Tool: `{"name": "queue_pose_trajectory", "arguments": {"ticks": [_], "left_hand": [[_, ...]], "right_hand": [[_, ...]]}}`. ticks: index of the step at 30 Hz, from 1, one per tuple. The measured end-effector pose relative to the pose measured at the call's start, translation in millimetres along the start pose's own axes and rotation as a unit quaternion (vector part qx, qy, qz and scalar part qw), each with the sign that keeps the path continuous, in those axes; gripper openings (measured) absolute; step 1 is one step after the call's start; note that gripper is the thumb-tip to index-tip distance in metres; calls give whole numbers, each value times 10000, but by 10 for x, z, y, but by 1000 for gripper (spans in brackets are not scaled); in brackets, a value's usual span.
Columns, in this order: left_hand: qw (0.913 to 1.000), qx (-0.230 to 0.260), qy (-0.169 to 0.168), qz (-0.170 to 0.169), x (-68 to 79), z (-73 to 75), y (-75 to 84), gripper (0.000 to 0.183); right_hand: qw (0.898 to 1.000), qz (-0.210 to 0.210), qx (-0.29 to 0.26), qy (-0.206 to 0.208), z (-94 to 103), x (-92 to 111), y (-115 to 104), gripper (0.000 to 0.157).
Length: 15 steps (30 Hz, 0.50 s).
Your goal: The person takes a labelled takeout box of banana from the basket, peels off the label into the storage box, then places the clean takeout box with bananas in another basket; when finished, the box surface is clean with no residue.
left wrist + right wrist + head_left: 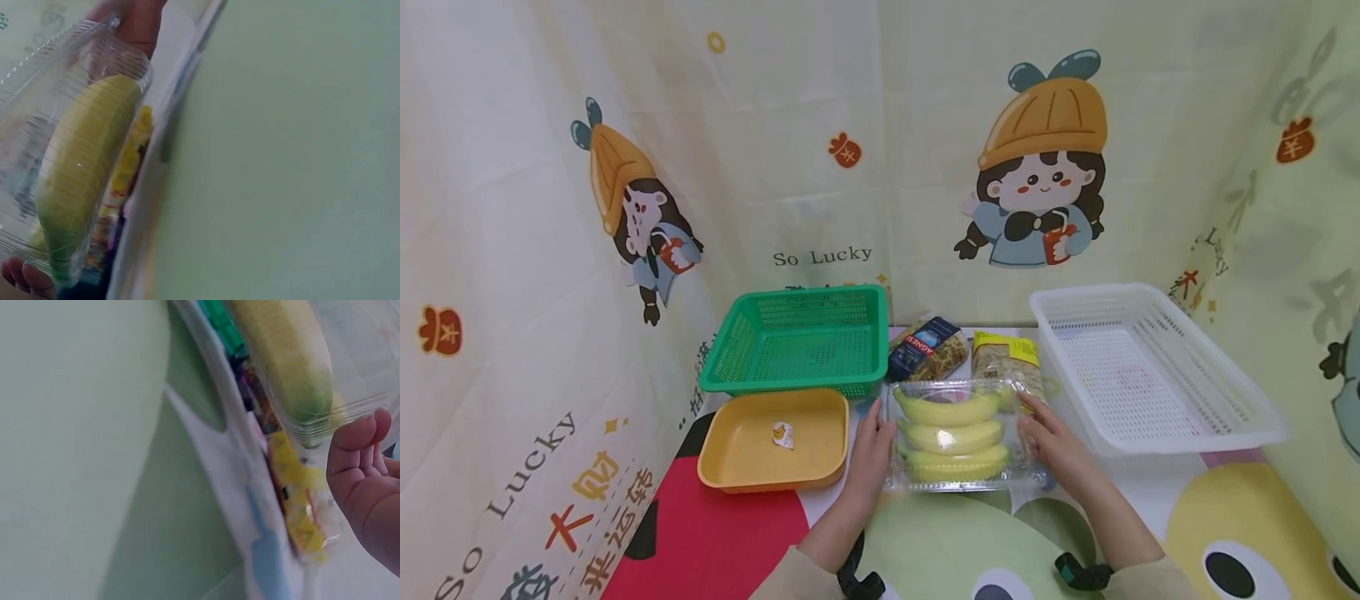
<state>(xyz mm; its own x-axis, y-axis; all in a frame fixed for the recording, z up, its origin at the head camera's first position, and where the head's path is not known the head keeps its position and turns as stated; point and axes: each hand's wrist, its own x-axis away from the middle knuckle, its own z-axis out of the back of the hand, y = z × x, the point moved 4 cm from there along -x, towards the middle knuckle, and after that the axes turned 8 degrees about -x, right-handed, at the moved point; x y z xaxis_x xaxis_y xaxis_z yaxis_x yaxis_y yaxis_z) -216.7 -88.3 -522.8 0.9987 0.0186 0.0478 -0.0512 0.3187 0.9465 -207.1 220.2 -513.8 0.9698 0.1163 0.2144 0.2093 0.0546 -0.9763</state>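
Note:
A clear plastic clamshell box (1030, 475) with three yellow-green bananas (951, 437) inside is held up between both hands. The left hand (870, 450) grips its left end; in the left wrist view only curled fingertips (28, 278) show at the box's lower corner. At the opposite end, the right hand (1056, 442) pinches the edge, and the right wrist view shows its thumb and fingers (362, 440) on the ridged rim. The box hangs above the table, in front of an AGNESI bag (928, 348) and a bag with a yellow top (1006, 358).
A green basket (718, 354) stands at the back left, with a yellow-orange tray (775, 477) before it. That tray holds a small sticker with a banana picture (783, 435). To the right is a white basket (1210, 417). Printed curtains (925, 208) surround the table.

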Motion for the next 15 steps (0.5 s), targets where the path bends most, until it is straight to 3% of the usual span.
{"name": "queue_pose_trajectory", "arguments": {"ticks": [5,10,15], "left_hand": [[9995,58,205,-250,-5,143,232,57],[9983,1,491,-324,-34,325,416,53],[9967,-84,713,-376,-74,499,537,56]], "right_hand": [[9999,54,48,92,-44,51,-200,69],[9972,305,468,491,-135,31,-429,70],[9866,917,845,1056,-283,-46,-647,60]]}}
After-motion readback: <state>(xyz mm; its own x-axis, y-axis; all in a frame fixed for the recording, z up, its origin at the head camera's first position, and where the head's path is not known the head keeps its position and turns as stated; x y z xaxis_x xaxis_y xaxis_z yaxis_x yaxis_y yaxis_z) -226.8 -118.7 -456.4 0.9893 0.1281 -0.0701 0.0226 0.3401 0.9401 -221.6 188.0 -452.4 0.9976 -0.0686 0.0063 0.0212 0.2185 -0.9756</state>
